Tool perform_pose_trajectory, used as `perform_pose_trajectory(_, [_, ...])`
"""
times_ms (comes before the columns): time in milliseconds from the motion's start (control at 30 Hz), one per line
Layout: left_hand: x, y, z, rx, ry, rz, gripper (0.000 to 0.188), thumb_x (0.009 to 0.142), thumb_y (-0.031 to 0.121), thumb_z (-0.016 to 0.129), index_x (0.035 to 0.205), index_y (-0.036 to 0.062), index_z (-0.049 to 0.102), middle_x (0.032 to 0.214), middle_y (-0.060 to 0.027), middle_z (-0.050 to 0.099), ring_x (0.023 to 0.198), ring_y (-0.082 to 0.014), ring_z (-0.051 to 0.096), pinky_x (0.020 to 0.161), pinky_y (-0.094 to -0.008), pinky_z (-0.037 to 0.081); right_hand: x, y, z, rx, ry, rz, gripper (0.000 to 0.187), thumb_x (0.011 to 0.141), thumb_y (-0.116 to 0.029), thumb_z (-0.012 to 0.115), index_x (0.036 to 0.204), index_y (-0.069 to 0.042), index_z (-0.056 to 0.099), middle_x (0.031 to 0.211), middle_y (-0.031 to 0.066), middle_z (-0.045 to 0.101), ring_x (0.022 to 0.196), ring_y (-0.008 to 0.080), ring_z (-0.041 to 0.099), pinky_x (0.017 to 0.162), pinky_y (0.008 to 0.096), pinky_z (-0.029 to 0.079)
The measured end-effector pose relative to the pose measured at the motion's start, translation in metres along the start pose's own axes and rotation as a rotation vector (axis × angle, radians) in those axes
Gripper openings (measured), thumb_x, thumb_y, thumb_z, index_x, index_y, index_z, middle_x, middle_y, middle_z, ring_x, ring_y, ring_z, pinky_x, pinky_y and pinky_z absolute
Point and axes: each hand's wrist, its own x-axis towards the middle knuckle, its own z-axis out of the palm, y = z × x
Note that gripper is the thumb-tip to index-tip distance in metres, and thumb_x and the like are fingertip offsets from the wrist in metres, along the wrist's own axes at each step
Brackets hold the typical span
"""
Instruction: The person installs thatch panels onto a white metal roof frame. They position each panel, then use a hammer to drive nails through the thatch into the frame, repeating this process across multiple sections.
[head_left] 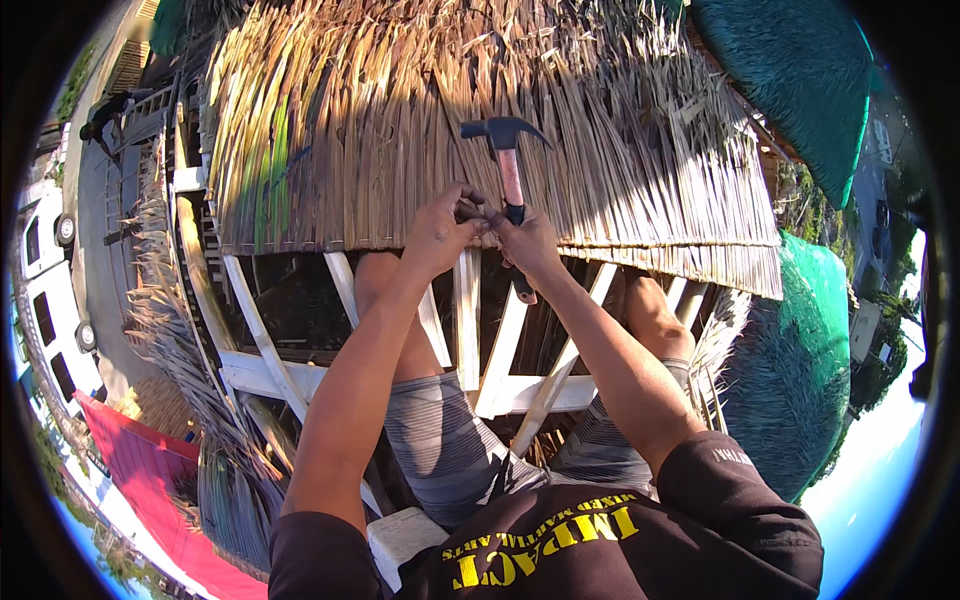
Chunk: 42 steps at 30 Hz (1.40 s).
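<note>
My right hand [527, 243] is closed round the grip of a claw hammer [510, 178]. The black hammer head points away from me, and the butt of the handle sticks out below the hand. Close beside it, my left hand [441, 230] has its fingertips pinched together, meeting the right hand's fingers. Whatever small thing is between them cannot be made out. Both hands are over the lower edge of the dry thatch panel [370, 170], which lies across the roof frame.
Pale wooden rafters [466, 320] and a white crosspiece [545, 394] run below the thatch, with dark gaps between them. My legs straddle this frame. Green-netted thatch roofs [790, 350] stand to the right. A white vehicle [52, 290] and a red roof [150, 480] lie below left.
</note>
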Motion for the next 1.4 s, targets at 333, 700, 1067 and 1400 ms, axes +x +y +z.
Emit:
perform_pose_trajectory(333, [0.024,-0.037,0.046,0.499,-0.232,0.079,0.022,0.086,0.010,0.067,0.106,-0.0006,0.066,0.089,-0.0177,0.070,0.083,-0.0303,0.069,0.077,-0.0386,0.053,0.004,0.079,-0.026,0.411,0.032,0.125,0.035,0.097,-0.027,0.068,0.075,-0.004,0.054,0.056,0.0047,0.054,0.045,0.0139,0.053,0.042,0.0323,0.043])
perform_pose_trajectory(700, [0.008,-0.136,0.036,0.910,0.429,0.012,0.019,0.082,0.024,0.077,0.098,0.0132,0.076,0.109,-0.0079,0.064,0.104,-0.0308,0.057,0.092,-0.0422,0.047,-0.044,0.110,-0.060,-0.339,-0.131,-0.099,0.034,0.102,-0.022,0.051,0.125,0.001,0.042,0.078,0.0321,0.063,0.075,0.0522,0.064,0.065,0.0577,0.051])
perform_pose_trajectory(1067, [0.004,-0.144,0.042,0.922,0.434,-0.014,0.023,0.080,0.016,0.075,0.100,0.0042,0.070,0.110,-0.0108,0.062,0.106,-0.0346,0.055,0.094,-0.0432,0.046,-0.041,0.102,-0.040,-0.574,-0.229,-0.248,0.024,0.101,-0.021,0.048,0.118,-0.006,0.041,0.078,0.0260,0.065,0.070,0.0477,0.065,0.060,0.0582,0.052])
perform_pose_trajectory(1400, [-0.008,-0.130,0.066,0.794,0.552,-0.056,0.024,0.082,0.012,0.076,0.103,0.0035,0.068,0.114,-0.0105,0.060,0.108,-0.0330,0.053,0.097,-0.0423,0.044,-0.046,0.092,-0.047,-0.509,-0.163,-0.197,0.021,0.101,-0.018,0.051,0.113,-0.004,0.042,0.066,0.0266,0.060,0.066,0.0490,0.063,0.056,0.0567,0.049])
